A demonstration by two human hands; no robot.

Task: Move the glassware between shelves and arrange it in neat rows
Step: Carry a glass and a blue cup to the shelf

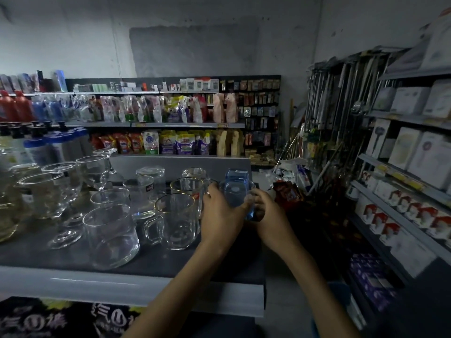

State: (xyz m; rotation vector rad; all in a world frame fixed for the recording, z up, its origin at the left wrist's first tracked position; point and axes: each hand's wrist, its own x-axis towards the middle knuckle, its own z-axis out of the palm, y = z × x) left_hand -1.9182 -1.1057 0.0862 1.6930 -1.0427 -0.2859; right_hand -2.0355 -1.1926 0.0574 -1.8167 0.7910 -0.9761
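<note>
Reference: clock directions are read from the blue glass, with 12 o'clock pointing away from me.
Left hand: my fingers curl round the left wall of the blue glass and grip it.
Right hand: my fingers curl round the right wall of the same glass and grip it.
Blue glass: held between both my hands over the right end of the shelf. My hands cover its base, so I cannot tell whether it touches the shelf.
Second blue glass: at 12 o'clock, just behind the held one.
Near gold-rimmed mug: at 8 o'clock, upright, just beside my left hand, with its handle pointing to 9 o'clock.
Far gold-rimmed mug: at 9 o'clock, upright, directly behind the near one.
Wide clear mug: at 8 o'clock, beyond the near gold-rimmed mug and closest to the shelf's front edge.
Labelled glass: at 9 o'clock, beyond the gold-rimmed mugs. It carries a red-and-white sticker.
Stemmed glasses: a loose upright cluster at 9 o'clock, on the left part of the shelf.
Coloured bags: at 11 o'clock, on the shelves against the back wall.
White boxes: at 2 o'clock, on a side rack.
</note>
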